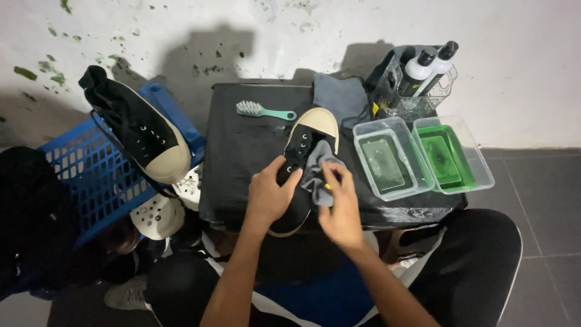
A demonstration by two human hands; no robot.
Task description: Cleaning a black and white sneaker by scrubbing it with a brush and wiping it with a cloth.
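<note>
On the black bench [242,151] lies a black sneaker [305,148] with a cream toe cap. The left hand [269,194] clasps the sneaker at its heel end, and the right hand [339,209] presses a grey cloth [316,172] against the sneaker's side. A teal brush [263,111] lies near the bench's far edge, apart from the sneaker. To the right stand two clear tubs [387,160], one with green liquid, and behind them a clear rack of bottles [423,75]. To the left, a second sneaker [142,130] rests on a blue basket [91,175].
</note>
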